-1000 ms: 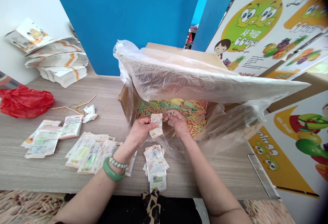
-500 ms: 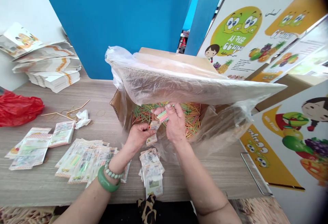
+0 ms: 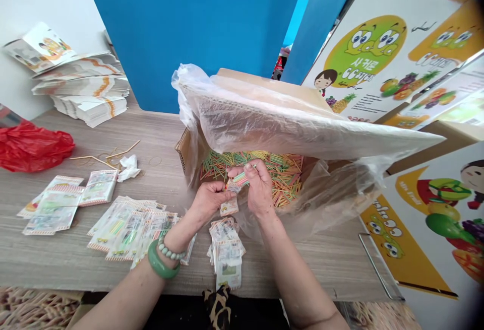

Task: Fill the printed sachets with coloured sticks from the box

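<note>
My left hand [image 3: 207, 201] is closed on a small printed plastic packet [image 3: 230, 206], pinched between thumb and fingers. Closed round a bundle of thin coloured sticks [image 3: 245, 175] is my right hand [image 3: 260, 191]; the bundle's lower end is at the packet's upper edge, and I cannot tell how far in it reaches. Both hands are over the front of an open cardboard box [image 3: 183, 157] lined with clear plastic [image 3: 242, 131]. Many loose green, yellow and pink sticks [image 3: 282, 189] lie in the box. Below my hands rests a pile of packets [image 3: 228, 252] that look flat.
Filled packets [image 3: 130, 226] lie spread at left, near more stacked packets [image 3: 99, 186]. Further back are a crumpled tissue [image 3: 129, 168], a red plastic bag [image 3: 34, 146] and stacked flat cartons [image 3: 88, 88]. A blue panel [image 3: 196, 33] stands behind; printed cartons [image 3: 365, 58] stand at right.
My right hand has brought the stick bundle down and left against the packet's mouth; the two hands are closer together. The whole view has shifted slightly.
</note>
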Demonstrator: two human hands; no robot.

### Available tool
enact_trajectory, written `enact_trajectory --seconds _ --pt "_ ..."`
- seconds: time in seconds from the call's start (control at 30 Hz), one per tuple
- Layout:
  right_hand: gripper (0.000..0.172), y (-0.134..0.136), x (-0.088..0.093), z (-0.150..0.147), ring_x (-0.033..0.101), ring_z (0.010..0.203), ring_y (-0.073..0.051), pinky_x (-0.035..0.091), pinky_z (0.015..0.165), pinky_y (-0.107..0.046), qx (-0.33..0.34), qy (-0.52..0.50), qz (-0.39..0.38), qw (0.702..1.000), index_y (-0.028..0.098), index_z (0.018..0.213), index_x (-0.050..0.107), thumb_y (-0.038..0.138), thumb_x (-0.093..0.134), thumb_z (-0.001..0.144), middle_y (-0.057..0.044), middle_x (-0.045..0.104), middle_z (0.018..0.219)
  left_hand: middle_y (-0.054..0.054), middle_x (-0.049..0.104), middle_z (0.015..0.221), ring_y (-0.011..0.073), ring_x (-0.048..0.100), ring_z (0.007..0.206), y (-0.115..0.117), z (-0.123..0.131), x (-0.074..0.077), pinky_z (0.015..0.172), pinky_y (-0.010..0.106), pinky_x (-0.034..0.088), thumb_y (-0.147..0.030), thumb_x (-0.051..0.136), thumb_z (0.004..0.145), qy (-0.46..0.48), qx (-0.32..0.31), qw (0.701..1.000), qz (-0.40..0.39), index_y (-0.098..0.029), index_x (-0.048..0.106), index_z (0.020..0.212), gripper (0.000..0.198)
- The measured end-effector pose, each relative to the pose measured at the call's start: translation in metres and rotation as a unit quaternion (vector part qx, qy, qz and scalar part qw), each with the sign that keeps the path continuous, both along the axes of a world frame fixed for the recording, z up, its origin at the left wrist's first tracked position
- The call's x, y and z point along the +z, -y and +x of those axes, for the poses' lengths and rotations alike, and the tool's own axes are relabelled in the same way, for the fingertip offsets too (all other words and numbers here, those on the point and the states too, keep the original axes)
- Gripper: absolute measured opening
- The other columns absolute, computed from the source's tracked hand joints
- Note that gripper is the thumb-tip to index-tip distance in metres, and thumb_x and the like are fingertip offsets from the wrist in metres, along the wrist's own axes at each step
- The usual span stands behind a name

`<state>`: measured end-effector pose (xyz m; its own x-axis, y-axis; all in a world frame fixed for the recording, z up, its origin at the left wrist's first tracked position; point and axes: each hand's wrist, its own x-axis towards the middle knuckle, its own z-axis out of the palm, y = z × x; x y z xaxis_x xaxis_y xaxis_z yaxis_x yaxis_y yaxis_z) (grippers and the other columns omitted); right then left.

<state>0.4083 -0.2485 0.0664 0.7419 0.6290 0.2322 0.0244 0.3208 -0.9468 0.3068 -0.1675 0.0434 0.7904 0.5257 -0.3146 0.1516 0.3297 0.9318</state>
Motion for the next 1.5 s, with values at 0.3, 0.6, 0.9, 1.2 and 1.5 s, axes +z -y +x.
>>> enact_trajectory --seconds 0.3,0.6,0.9,1.2,1.5 --pt "0.022 0.008 0.006 0.001 0.07 0.094 -0.021 0.049 0.095 -0.04 0.057 0.038 -0.021 0.997 0.024 0.08 0.054 0.042 0.054 0.093 -0.001 0.075 0.079 -0.007 0.044 0.051 0.0075 0.034 0.048 -0.004 -0.001 -0.004 0.047 0.022 0.023 -0.045 0.078 0.056 -0.018 -0.005 0.998 0.067 -0.016 0.056 0.058 0.036" --pt "0.023 0.004 -0.01 0.01 0.064 0.115 -0.021 0.045 0.102 -0.037 0.123 0.085 -0.085 0.985 0.023 0.083 0.063 0.04 0.053 0.093 -0.004 0.074 0.115 -0.001 0.052 0.064 0.0136 0.047 0.068 -0.006 0.007 0.001 0.066 0.026 0.039 -0.045 0.066 0.075 0.073 -0.036 0.976 0.203 -0.016 0.062 0.057 0.034" --pt "0.044 0.011 -0.036 0.038 0.056 0.128 -0.021 0.041 0.11 -0.039 0.017 0.108 -0.144 0.984 0.025 0.13 0.058 0.05 0.049 0.094 -0.008 0.06 0.138 0.006 0.065 0.078 0.0147 0.058 0.067 -0.01 0.029 -0.013 0.063 0.027 0.047 -0.05 0.074 0.073 0.132 0.015 0.988 -0.083 -0.013 0.069 0.085 0.04" --pt "0.021 0.041 -0.075 0.035 0.062 0.079 -0.02 0.049 0.077 -0.032 -0.056 0.116 -0.307 0.943 0.021 0.09 0.065 0.035 0.052 0.081 -0.004 0.068 0.086 0.004 0.064 0.077 0.0192 0.056 0.074 -0.02 0.012 -0.015 0.064 0.029 0.036 -0.042 0.061 0.084 -0.159 0.033 0.907 0.39 -0.02 0.067 0.08 0.023" --pt "0.024 0.035 -0.069 0.017 0.06 0.079 -0.02 0.046 0.078 -0.032 0.036 0.09 -0.36 0.928 0.023 0.097 0.065 0.027 0.059 0.074 -0.001 0.066 0.082 -0.003 0.058 0.06 0.0125 0.049 0.059 -0.012 0.013 -0.046 0.058 0.024 0.036 -0.04 0.075 0.063 -0.031 0.003 0.992 0.122 -0.017 0.064 0.063 0.025"
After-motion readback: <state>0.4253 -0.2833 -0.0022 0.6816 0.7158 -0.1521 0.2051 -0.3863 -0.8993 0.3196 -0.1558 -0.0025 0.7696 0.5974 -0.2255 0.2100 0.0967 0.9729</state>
